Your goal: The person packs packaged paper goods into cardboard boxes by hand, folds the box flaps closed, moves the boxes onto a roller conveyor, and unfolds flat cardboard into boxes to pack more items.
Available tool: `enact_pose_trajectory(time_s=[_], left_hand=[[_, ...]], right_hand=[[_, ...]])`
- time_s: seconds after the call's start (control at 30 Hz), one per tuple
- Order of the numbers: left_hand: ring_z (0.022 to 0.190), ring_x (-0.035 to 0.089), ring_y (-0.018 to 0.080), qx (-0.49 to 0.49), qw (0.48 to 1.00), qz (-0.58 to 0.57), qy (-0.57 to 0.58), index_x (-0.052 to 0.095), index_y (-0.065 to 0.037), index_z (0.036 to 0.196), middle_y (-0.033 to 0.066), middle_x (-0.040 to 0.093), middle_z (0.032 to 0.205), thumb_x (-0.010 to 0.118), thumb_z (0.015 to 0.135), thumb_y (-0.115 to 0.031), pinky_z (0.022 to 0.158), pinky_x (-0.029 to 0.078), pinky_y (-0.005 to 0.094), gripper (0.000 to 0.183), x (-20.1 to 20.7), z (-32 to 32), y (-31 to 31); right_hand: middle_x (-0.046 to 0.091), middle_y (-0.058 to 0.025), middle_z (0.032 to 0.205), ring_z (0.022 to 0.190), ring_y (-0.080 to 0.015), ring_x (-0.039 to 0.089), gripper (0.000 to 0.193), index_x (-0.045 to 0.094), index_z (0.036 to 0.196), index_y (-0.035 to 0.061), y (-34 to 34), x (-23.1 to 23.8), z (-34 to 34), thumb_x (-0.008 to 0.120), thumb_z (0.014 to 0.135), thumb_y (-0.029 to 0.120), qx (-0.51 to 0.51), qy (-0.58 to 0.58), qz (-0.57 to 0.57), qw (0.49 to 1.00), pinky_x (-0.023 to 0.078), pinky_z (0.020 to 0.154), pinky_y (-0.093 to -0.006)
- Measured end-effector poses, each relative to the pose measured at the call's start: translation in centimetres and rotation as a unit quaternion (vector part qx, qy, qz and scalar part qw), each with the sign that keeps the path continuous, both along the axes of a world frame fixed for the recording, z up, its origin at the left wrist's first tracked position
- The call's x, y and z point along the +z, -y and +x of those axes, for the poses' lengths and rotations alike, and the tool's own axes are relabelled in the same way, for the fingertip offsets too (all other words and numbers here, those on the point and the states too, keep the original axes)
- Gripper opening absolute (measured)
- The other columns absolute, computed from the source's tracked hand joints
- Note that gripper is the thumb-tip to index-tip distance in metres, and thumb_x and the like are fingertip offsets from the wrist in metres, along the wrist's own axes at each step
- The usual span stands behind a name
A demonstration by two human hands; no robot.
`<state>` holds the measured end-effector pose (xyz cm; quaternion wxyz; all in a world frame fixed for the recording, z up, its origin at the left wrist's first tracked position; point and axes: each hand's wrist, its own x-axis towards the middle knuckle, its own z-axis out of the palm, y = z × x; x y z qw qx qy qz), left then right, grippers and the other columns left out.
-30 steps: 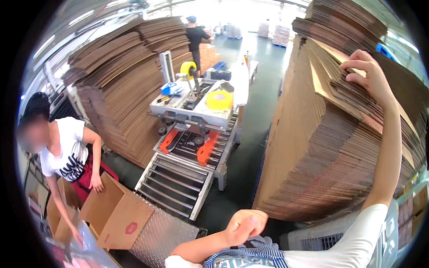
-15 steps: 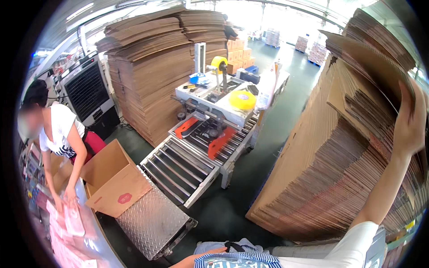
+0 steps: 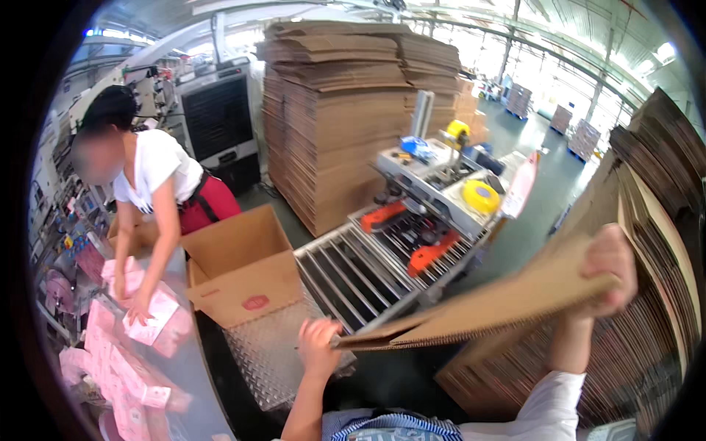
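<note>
A flattened cardboard box [image 3: 485, 309] is stretched between my two hands in front of me, its folded layers showing along the near edge. My right hand [image 3: 612, 268], somewhat blurred, is closed round its right end. At the other end, the fingers of my left hand [image 3: 321, 345] grip the left corner. To the right stands a tall stack of flat cardboard boxes [image 3: 529, 375], partly behind the held one. An open cardboard box [image 3: 246, 287] with a red mark sits left of my left hand, at the diamond-plate metal platform [image 3: 261, 353].
A roller conveyor [image 3: 353, 279] leads to a taping machine with a yellow tape roll [image 3: 481, 195]. At left, a co-worker [image 3: 158, 176] handles pink packs [image 3: 136, 353] on a table. Another cardboard stack [image 3: 353, 132] rises behind the conveyor.
My right hand has pulled a flattened box off the right stack and swung it in front of me. My left hand has come up and taken its left end. The view has turned left.
</note>
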<state>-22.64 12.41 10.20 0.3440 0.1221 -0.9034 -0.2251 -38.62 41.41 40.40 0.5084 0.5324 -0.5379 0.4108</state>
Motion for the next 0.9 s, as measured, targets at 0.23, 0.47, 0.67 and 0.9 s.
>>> enact_pose_trajectory(time_s=[0.23,0.47,0.67,0.9], left_hand=[[0.073,0.051,0.0221,0.136,0.986,-0.095,-0.020,0.055,-0.012,0.075,-0.0002,0.053,0.074,0.072,0.060,-0.018,0.075,0.035,0.0379,0.023,1.5,11.0,8.2],[0.087,0.054,0.0221,0.123,0.982,-0.092,0.108,0.062,-0.011,0.093,0.0022,0.059,0.089,0.065,0.074,-0.020,0.085,0.036,0.0413,0.021,-1.4,11.1,14.5],[0.125,0.041,0.0224,0.209,0.948,-0.178,0.162,0.056,-0.015,0.119,0.0050,0.048,0.133,0.063,0.078,-0.020,0.103,0.026,0.0478,0.042,-2.3,11.8,17.6],[0.072,0.050,0.0193,0.157,0.976,-0.123,0.083,0.055,-0.015,0.065,-0.0025,0.053,0.070,0.067,0.069,-0.035,0.074,0.033,0.0391,0.024,-2.7,13.5,18.3]], right_hand=[[0.039,-0.0006,0.056,0.053,-0.0118,0.037,0.050,0.042,0.058,0.0069,7.2,-20.5,-7.3,0.044,0.093,0.042,0.059,0.427,-0.200,0.880,0.026,0.050,-0.0259],[0.060,-0.0071,0.108,0.111,-0.0218,0.052,0.031,0.058,0.107,0.0076,22.0,-26.2,1.3,0.060,0.077,0.014,-0.159,0.213,0.456,0.849,0.031,0.097,-0.0486],[0.055,-0.0061,0.121,0.117,-0.0233,0.047,0.032,0.056,0.114,0.0084,29.1,-28.3,-2.3,0.045,0.090,0.027,-0.111,0.255,0.559,0.781,0.026,0.101,-0.0543],[0.049,-0.0085,0.129,0.122,-0.0254,0.042,0.067,0.051,0.124,0.0116,33.4,-28.3,-6.2,0.071,0.067,0.042,-0.082,0.182,0.583,0.787,0.027,0.098,-0.0583]])
